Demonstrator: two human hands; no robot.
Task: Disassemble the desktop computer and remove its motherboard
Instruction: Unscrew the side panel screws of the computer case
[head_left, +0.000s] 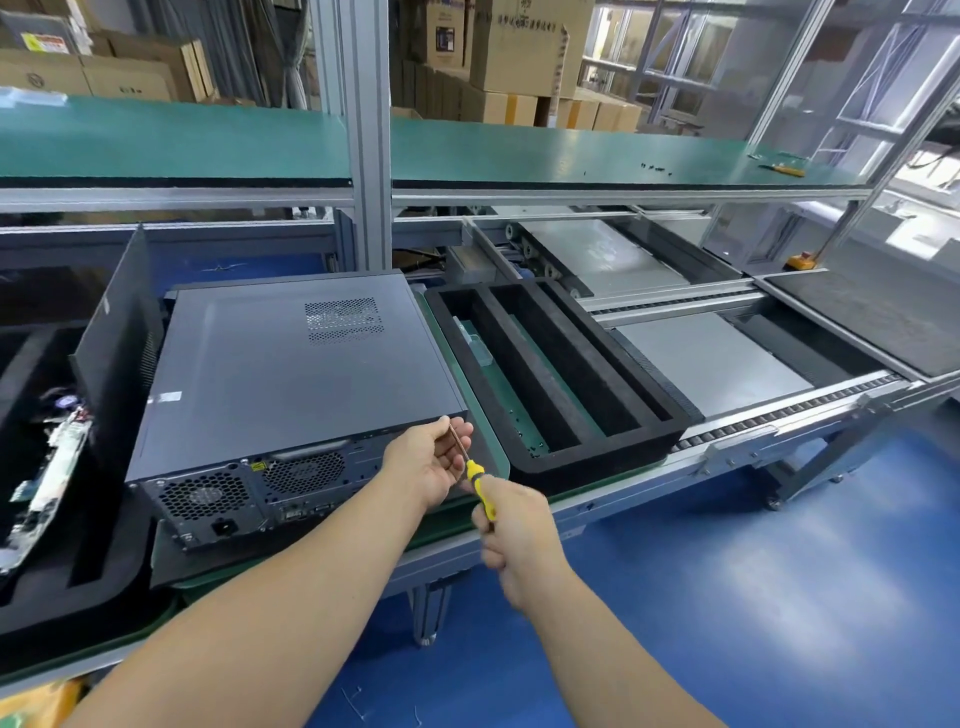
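A: What's biggest in view?

B: The desk (467, 332) w/ green mat, running left to right. On it lies the desktop computer (291, 374), flat on its side, cover on, rear panel facing me. Motherboard's inside, so hidden.

A: Next?

B: Black foam tray (597, 457) just right of the computer, long slots; sth small in the left slot, can't make it out. Another foam tray (31, 587) at far left, cut off by the frame edge, w/ a circuit board (41, 483) leaning in it, partly hidden. A dark panel (117, 332) stands upright betw. that tray and the computer.

A: Your hands?

B: Left hand (431, 462) sits at the computer's rear right corner, palm up, grip curled loosely round the shaft of the screwdriver (470, 467). Right hand (511, 530) has its grip wrapped tight on the yellow-black handle; most of the handle's hidden in my fist. The tip's by my left fingers, and I can't tell if it touches the case.

A: Smallest?

B: Tiny dark specks on the green shelf (208, 140) above, maybe screws (655, 167), too small to tell.
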